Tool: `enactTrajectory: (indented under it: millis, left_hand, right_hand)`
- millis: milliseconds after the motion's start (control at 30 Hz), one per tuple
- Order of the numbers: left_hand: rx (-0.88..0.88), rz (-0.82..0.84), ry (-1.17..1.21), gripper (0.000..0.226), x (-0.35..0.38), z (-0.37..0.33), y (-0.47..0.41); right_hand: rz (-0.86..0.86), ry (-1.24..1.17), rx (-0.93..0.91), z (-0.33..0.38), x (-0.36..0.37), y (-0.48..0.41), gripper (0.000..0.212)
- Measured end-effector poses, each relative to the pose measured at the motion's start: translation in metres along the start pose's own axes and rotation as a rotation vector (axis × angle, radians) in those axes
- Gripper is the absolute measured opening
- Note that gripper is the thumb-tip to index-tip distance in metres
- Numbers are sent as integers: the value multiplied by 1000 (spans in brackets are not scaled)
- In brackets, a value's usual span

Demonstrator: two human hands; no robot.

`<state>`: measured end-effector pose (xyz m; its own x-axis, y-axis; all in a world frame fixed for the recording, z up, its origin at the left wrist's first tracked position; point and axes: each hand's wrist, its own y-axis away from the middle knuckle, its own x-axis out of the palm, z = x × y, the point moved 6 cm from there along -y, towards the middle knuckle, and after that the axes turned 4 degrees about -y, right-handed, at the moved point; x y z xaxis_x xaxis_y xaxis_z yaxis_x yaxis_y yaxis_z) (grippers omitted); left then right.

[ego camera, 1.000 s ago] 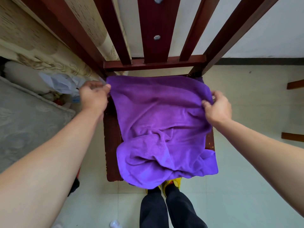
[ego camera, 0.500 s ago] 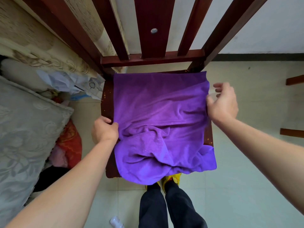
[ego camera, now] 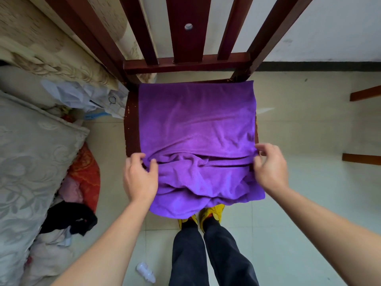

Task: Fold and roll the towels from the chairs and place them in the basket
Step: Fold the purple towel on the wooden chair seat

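Chair back (ego camera: 188,38) blocks far side; floor (ego camera: 309,131) right open.

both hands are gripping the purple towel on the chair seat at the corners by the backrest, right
Not the corners by the backrest. The head view shows the left hand and right hand gripping the towel on the seat at its side edges near the seat's front.

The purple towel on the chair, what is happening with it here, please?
A person stands in front of a wooden chair and works on a purple towel spread over its seat. The left hand pinches the towel's left edge and the right hand pinches its right edge, both near the front of the seat. The far half lies flat. The near half is bunched and hangs over the seat's front edge, so the folding is not done.
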<state>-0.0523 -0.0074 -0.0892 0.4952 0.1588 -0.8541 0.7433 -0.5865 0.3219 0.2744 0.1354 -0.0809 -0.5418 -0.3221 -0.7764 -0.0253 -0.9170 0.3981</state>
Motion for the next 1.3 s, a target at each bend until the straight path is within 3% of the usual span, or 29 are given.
enactTrajectory:
  millis: [67,167,267,367,467,567,633,733,867,1000,1067,1167,1300]
  left_hand:
    - [-365,-89,135,27,-3,39,18]
    - [-875,-121,219,42,6,89,65]
    - [-1119,61,429,50,37,98,107]
    - [-1129,451,776,19,70,65,129]
    - [-1122,598,897,11,82,37,138]
    - [-1119,549,816,10,77,34,150]
    - [-1057,433,696,10,58,36,147]
    - [-882,289,659,15,24,26,117]
    - [-841,288,837,5,-3,-5,62]
    - [-779,396,905,8,2,-29,21]
    - [-792,424,928,22,11,-26,15]
    - [-878,340,996,56,23,-13,23]
    - [-962,255,930,32,19,3,56]
  right_hand:
    - [6,26,214,-30,-11,8,31]
    - [229,146,413,-66,1,33,45]
    - [344,3,490,-79,25,54,59]
    - [284,-102,506,-81,35,59,57]
    - [269,-12,486,-81,28,59,45]
    - [267,122,490,-77,8,62,13]
    - [270,46,537,-73,-3,64,20]
    - [364,-306,598,-50,-10,67,25]
    - [388,-601,608,-6,-18,46,21]
    - [345,-715,595,15,-17,18,12]
    - [365,-746,619,16,-12,13,16]
    - [387,-787,714,5,-2,14,17]
    - [321,-764,787,-12,-7,31,8]
